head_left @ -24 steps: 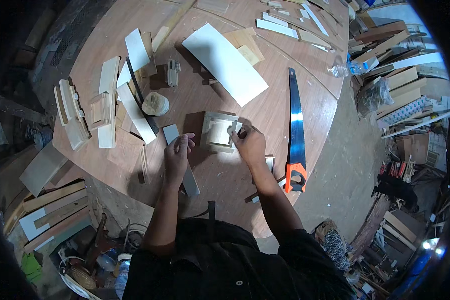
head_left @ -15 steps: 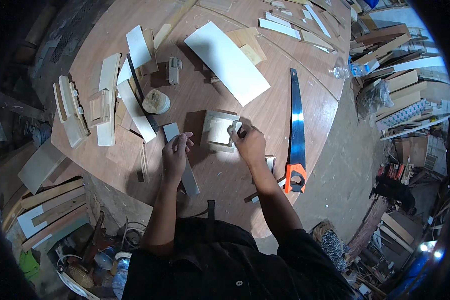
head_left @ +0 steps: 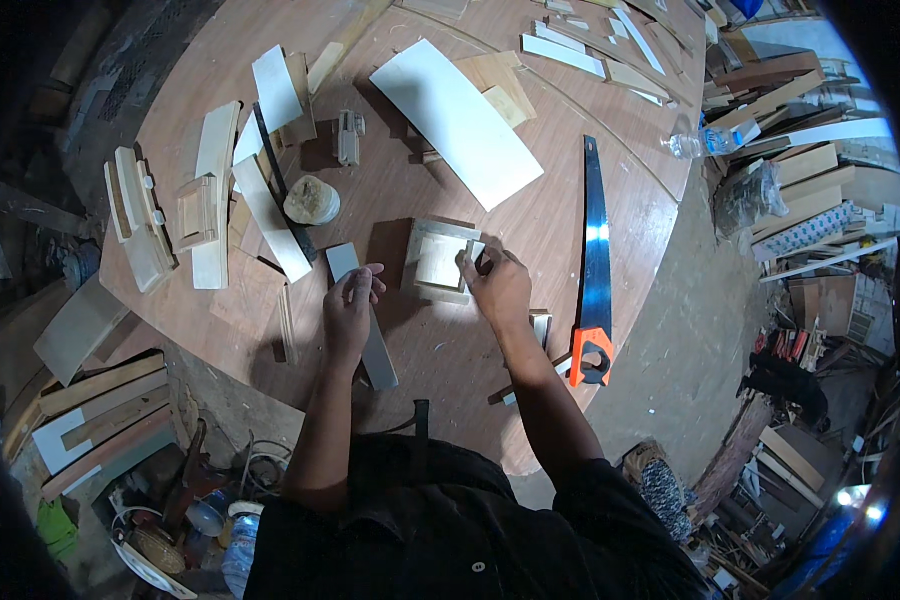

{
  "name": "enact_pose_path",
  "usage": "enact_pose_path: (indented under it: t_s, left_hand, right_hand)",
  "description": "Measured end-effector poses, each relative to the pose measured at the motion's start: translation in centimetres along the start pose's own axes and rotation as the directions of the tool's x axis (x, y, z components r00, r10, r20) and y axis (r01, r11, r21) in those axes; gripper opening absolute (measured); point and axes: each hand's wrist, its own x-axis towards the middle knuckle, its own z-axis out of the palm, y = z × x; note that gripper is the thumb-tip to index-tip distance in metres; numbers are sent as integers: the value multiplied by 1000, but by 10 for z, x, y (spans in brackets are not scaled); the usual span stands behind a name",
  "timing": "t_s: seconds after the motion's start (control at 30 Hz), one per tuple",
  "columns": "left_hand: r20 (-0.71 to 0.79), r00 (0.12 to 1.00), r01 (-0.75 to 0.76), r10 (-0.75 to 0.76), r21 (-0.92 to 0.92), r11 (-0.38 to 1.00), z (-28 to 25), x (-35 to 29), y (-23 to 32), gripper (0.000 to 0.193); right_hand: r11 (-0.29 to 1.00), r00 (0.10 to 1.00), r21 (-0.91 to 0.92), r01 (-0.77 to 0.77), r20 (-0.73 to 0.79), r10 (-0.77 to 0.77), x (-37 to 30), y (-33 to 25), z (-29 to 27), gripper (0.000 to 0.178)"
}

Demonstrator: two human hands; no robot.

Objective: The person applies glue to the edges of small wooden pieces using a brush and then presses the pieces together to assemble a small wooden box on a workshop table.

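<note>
A small square wooden box (head_left: 413,262), open at the top, stands on the table in front of me. At its right side my right hand (head_left: 500,287) pinches a small pale wood piece (head_left: 473,252), which touches or nearly touches the box wall. My left hand (head_left: 350,308) hovers to the left of the box with fingers curled toward the thumb; whatever it may hold is too small to make out. Beneath and beside that hand lies a long grey-white strip of wood (head_left: 379,358).
A handsaw (head_left: 594,240) with an orange handle lies right. Beyond the box rests a white board (head_left: 460,125). A round tub (head_left: 312,201), a small wooden block assembly (head_left: 349,137) and several wood strips (head_left: 270,220) occupy the left. A plastic bottle (head_left: 698,143) lies at the far right edge.
</note>
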Motion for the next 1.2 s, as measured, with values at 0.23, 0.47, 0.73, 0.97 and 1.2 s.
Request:
enact_pose_path:
  t_s: [0.23, 0.47, 0.73, 0.97, 1.2]
  left_hand:
    - [10, 1000, -6, 5, 5, 1000, -4, 1, -4, 33]
    - [12, 1000, -7, 7, -20, 1000, -8, 3, -10, 32]
    - [-1, 1000, 20, -20, -7, 1000, -9, 1, -6, 31]
    - [5, 1000, 13, -13, -21, 1000, -10, 1, -9, 31]
    - [13, 1000, 18, -18, -7, 1000, -11, 2, -15, 31]
  right_hand:
    - [998, 999, 62, -25, -26, 26, -4, -5, -1, 37]
    - [998, 1000, 56, -15, -20, 17, -3, 8, 9, 41]
    - [992, 997, 112, -57, -53, 63, -6, 5, 10, 43]
    - [986, 995, 149, -74, -62, 84, -6, 12, 17, 45]
    - [974, 988, 173, -144, -36, 152, -5, 12, 16, 45]
